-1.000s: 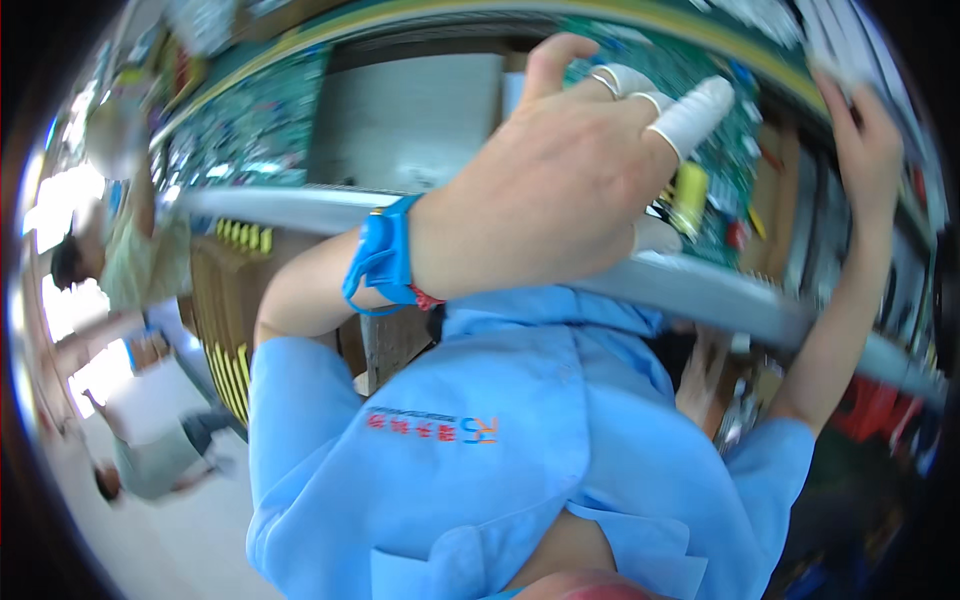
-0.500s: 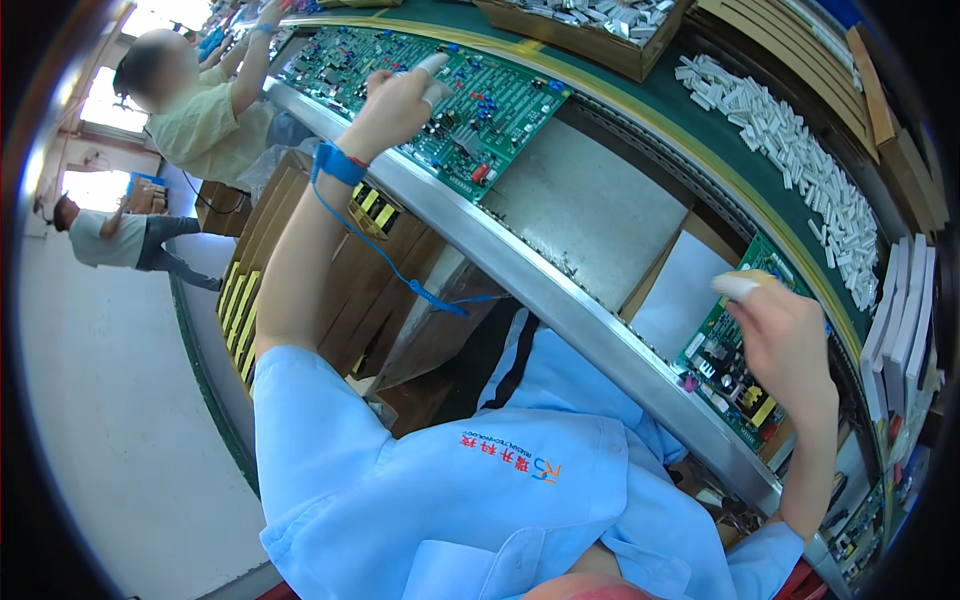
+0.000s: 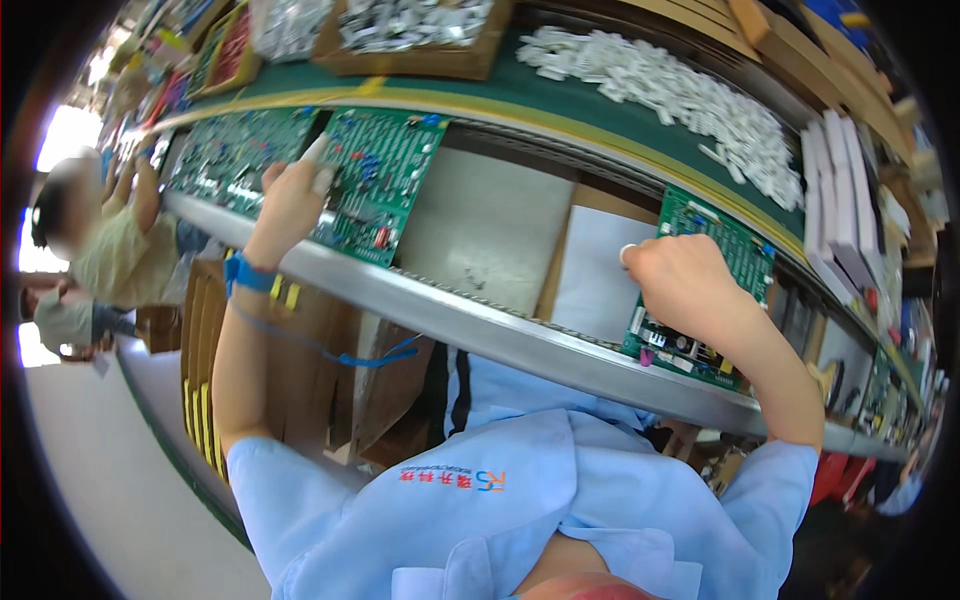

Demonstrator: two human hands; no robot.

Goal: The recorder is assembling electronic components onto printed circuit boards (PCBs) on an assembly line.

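Circuit board (image 3: 372, 185) on the left now sits under my left hand (image 3: 292, 200), fingers spread flat on its edge, nothing pinched. Since half a second ago the view has swung so both boards show level along the conveyor rail (image 3: 480, 315). Right hand (image 3: 690, 285) curls over a second green board (image 3: 715, 260); its grip I cannot tell. Left arm stretches far, blue wrist strap (image 3: 245, 273) trailing its cord.
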